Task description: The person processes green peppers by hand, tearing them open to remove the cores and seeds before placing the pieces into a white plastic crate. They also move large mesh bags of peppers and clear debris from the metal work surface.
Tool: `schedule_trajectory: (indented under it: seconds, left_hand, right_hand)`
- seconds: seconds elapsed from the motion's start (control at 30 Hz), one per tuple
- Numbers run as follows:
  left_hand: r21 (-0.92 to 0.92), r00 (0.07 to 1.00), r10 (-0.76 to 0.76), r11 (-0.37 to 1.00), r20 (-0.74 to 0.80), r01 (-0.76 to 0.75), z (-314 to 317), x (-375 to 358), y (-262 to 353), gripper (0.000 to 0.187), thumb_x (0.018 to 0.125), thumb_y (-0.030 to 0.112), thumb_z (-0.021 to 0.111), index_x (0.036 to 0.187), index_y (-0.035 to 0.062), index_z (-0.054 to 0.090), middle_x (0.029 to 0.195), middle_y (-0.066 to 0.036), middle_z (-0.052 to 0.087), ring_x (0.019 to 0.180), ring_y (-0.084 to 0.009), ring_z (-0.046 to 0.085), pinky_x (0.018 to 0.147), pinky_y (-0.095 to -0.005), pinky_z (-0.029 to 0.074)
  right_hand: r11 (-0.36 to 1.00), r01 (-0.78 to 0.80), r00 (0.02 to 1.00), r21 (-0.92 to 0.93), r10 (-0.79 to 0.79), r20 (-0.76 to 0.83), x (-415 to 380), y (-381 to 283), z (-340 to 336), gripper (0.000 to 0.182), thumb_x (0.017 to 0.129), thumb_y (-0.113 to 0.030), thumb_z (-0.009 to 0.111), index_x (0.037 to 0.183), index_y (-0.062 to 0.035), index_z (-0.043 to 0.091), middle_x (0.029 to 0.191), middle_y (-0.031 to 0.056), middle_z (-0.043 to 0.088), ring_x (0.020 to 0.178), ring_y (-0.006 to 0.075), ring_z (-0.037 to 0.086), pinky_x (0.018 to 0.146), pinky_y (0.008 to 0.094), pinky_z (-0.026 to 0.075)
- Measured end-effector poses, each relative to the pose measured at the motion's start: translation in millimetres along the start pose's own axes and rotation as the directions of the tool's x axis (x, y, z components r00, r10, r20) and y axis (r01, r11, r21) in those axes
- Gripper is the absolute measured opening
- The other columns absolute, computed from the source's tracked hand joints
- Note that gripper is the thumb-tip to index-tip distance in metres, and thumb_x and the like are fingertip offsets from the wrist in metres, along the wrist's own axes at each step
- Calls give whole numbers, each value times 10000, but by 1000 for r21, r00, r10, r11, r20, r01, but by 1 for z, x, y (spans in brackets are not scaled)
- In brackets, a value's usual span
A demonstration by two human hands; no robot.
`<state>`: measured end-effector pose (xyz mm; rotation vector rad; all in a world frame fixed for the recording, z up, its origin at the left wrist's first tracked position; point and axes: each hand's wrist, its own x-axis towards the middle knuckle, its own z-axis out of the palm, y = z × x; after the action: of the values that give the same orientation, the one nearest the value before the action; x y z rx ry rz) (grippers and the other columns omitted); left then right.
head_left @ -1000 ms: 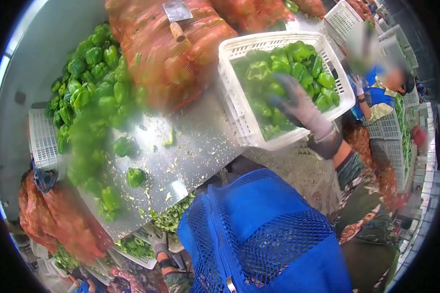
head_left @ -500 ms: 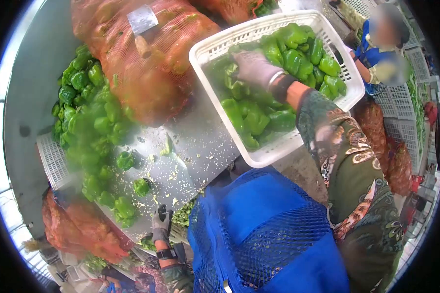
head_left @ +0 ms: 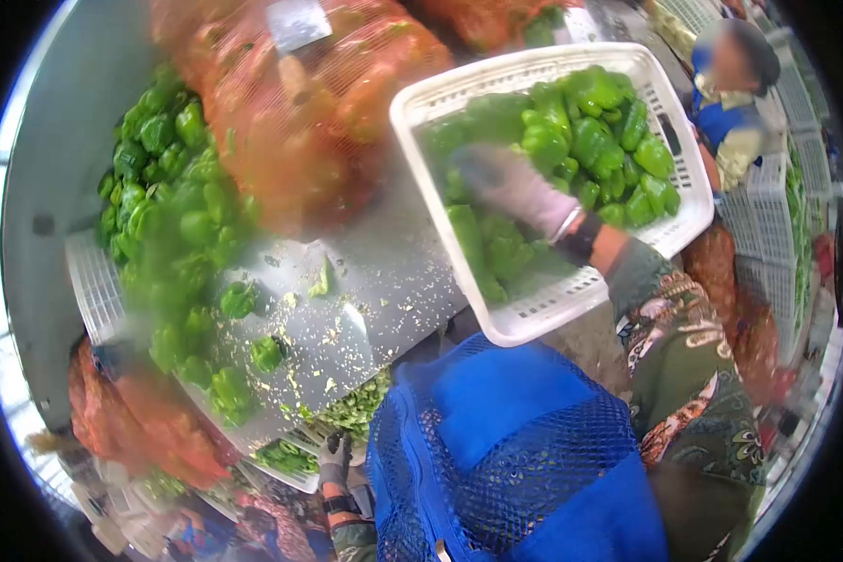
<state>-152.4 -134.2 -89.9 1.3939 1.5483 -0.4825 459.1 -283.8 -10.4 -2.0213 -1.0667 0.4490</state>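
Note:
My right hand (head_left: 520,187), in a pale glove with dark fingertips, reaches into a white plastic basket (head_left: 417,89) of green bell peppers (head_left: 598,145). Its fingers lie over the peppers at the basket's left side; smear hides their grip. Low beside the table's near edge hangs my left hand (head_left: 334,454), in a grey glove with dark fingertips, its fingers loosely apart and holding nothing. Close to it are green trimmings (head_left: 358,407) and a white crate (head_left: 300,480) with green pieces. Two loose peppers, one of them a bell pepper (head_left: 267,353), lie on the metal table (head_left: 393,323).
A heap of bell peppers (head_left: 159,220) covers the table's left part. Behind it sits a full orange mesh sack (head_left: 300,140), with a wooden-handled flat blade (head_left: 298,26) on top. Another sack (head_left: 150,412) leans at lower left. A person (head_left: 735,103) stands at upper right near stacked crates (head_left: 763,211).
My right hand lets its fingers straighten over the basket's peppers and appears lower right. My left hand has dropped downward from the table's edge. The whole view has shifted slightly.

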Motion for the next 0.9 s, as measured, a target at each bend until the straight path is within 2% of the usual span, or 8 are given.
schedule_trajectory:
  seconds: [0.13,0.3,0.37,0.43,0.53,0.63,0.77,0.9]
  left_hand:
    - [-103,999,-21,994,-38,17,-2,0,-19,352,882,261,645,1147,34,604,745,-40,623,558,-103,548,499,-262,455]
    - [-49,996,79,996,-44,-81,15,10,-50,435,865,320,620,1151,-6,599,1045,-158,668,906,-230,645,797,-331,500]
    - [132,995,98,987,-29,-94,14,-14,-8,496,858,364,609,1149,-38,589,1120,-209,633,1032,-310,617,886,-366,478]
    - [83,1000,-7,996,-1,7,14,-19,11,537,836,383,629,1169,-35,575,1095,-216,640,1022,-333,617,894,-373,479]
    - [159,923,238,967,-304,-197,5,19,-2,421,837,360,673,1080,18,641,958,-172,686,884,-254,665,809,-360,516]
    - [239,854,201,966,-480,-94,-51,50,44,479,811,340,690,1195,73,591,1157,-200,604,1061,-309,590,924,-390,465]
    - [491,793,384,862,-472,-125,-95,131,84,703,787,459,649,1377,163,407,1369,-196,428,1204,-374,474,1007,-447,396]
    - [278,837,296,944,-461,-180,-76,222,96,919,604,348,822,1379,125,381,1219,-212,532,1132,-373,527,994,-406,426]
  right_hand:
    - [955,-294,945,31,296,-141,26,2,-6,330,834,-197,614,1120,-36,584,990,197,648,892,376,618,842,435,492]
    - [972,12,998,-234,-27,-59,13,80,62,409,800,-211,645,1139,9,581,989,221,641,902,380,617,824,445,496]
    - [981,-192,981,-22,193,34,25,38,55,445,798,-238,659,1178,-23,575,1007,224,649,940,361,634,808,431,498]
    - [966,-163,987,-198,161,-28,29,18,54,433,774,-290,693,1111,-31,613,987,221,656,935,377,633,801,419,502]
    - [990,-133,991,51,131,29,32,127,41,420,813,-188,697,1163,20,593,1067,145,670,953,184,610,867,335,472]
    - [883,-391,918,259,394,41,21,-11,-11,289,944,-256,553,1156,-63,596,939,-24,609,735,31,541,607,189,440]
    - [924,-306,876,229,368,-313,-22,-131,-16,376,958,-275,526,1234,-21,537,947,25,563,778,61,509,669,196,425]
    - [682,-258,940,685,341,14,-83,-171,18,341,948,-266,523,1178,-16,551,956,39,565,750,99,555,683,219,477]
